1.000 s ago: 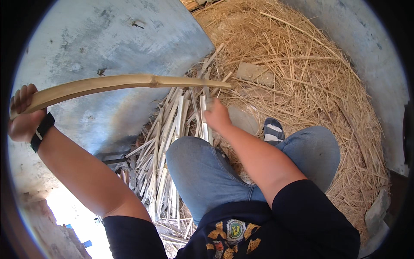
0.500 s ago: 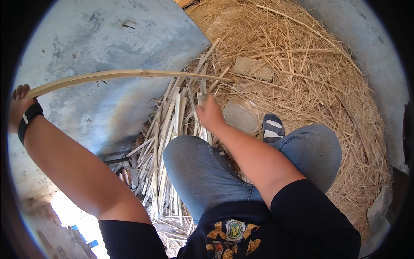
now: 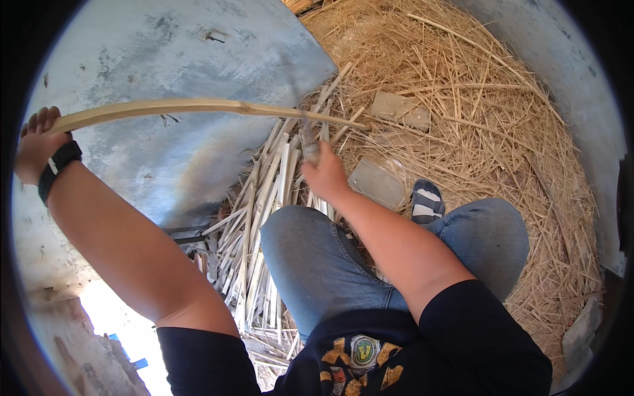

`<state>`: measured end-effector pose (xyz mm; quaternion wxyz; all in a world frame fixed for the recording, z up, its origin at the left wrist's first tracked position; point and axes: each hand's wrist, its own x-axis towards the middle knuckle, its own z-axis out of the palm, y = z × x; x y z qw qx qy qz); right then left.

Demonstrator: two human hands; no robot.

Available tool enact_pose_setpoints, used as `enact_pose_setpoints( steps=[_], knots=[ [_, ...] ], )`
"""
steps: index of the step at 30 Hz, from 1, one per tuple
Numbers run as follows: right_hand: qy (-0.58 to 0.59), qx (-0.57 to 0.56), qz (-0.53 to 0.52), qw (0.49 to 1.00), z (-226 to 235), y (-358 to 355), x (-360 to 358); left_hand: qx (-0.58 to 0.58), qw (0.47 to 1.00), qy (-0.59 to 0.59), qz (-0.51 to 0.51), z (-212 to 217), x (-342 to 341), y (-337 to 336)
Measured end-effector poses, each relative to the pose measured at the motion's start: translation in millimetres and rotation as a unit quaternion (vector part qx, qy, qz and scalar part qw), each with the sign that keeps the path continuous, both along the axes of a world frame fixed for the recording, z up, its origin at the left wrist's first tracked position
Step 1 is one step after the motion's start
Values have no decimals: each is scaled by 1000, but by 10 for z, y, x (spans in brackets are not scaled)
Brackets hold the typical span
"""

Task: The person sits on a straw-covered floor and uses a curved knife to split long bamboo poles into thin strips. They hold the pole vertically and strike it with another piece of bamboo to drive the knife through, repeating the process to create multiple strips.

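Observation:
My left hand (image 3: 41, 146), with a black band on its wrist, is closed round the near-left end of a long split bamboo strip (image 3: 178, 105). The strip arches across to the right, with a node past its middle, and its far end comes down at the straw. My right hand (image 3: 326, 173) grips the handle of a knife (image 3: 310, 149) just below the strip. Its thin blade is smeared by motion and crosses the strip; whether it touches, I cannot tell.
Pale split strips (image 3: 254, 231) lie heaped left of my bent knee. Straw-like shavings (image 3: 489, 132) cover the floor, around a brick (image 3: 401, 110) and a flat grey slab (image 3: 376, 183). A worn blue-grey wall (image 3: 152, 53) stands left, another wall (image 3: 535, 53) right. My sandalled foot (image 3: 427, 200) rests on shavings.
My right hand stays near the strip, and the knife blade now shows crossing it, blurred. The left hand and its end of the strip have risen slightly. The whole view has shifted a little.

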<state>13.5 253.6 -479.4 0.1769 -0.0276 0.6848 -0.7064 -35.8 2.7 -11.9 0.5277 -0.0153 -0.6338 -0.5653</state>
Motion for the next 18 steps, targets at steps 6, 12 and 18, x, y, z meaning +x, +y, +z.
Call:
enact_pose_setpoints(
  steps=[6,12,18],
  knots=[
    [-58,42,-2,997,-241,17,8,-16,982,-32,-184,-47,324,-10],
    [77,-42,152,985,824,228,-161,17,911,-45,-409,23,396,-278],
    [-31,-10,189,981,648,409,-433,29,897,-41,-439,-93,458,-382]
  ],
)
